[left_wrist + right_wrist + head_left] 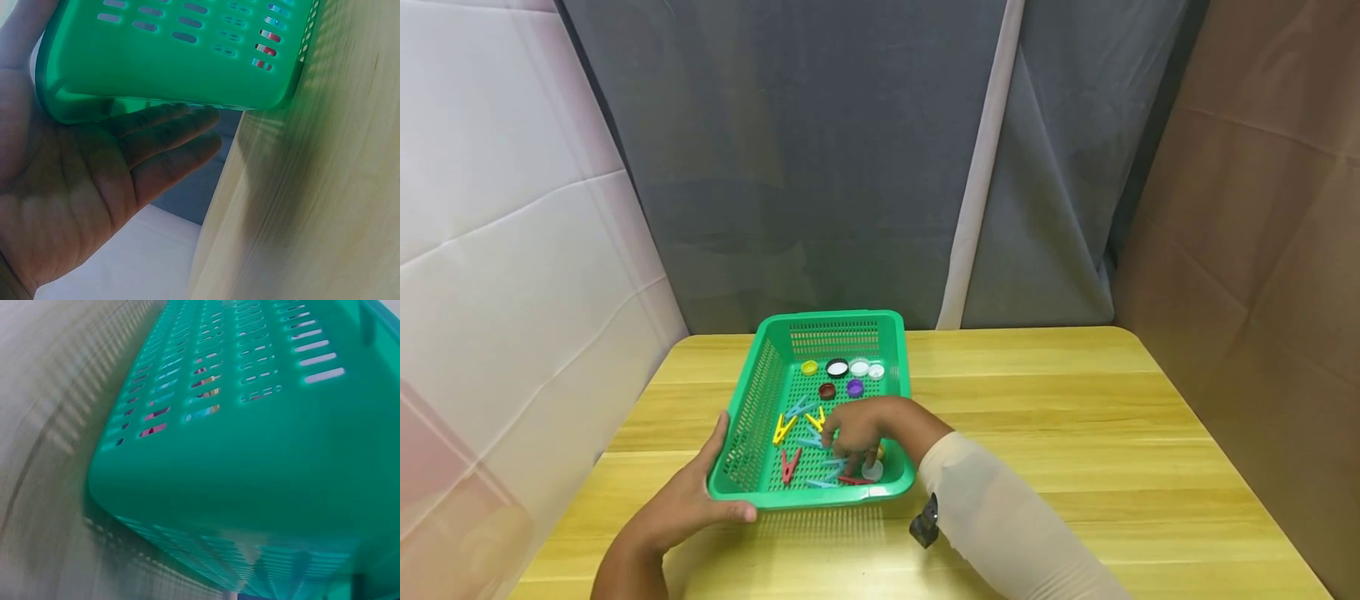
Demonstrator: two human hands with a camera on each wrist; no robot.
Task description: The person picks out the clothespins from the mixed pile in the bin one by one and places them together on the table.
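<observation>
A green plastic basket (811, 498) with slotted walls stands on the table. At its near left corner, my left hand (688, 500) spreads against the outside, thumb along the near wall. In the left wrist view, straight fingers (169, 153) lie beside the green wall. My right hand (859, 429) reaches down into the basket's near right part, fingertips spread among the clothespins. Nearby are a red clothespin (854, 481), blue clothespins (823, 483) and a whitish bottle cap (872, 472). In the right wrist view, the basket wall (250, 469) hides that hand.
In the basket's far part lie several bottle caps, including a yellow cap (808, 367), a purple cap (855, 388) and a dark red cap (827, 392). A red clothespin (790, 467) and a yellow clothespin (783, 429) lie left. Grey curtain (820, 167) hangs behind the wooden table (1037, 400).
</observation>
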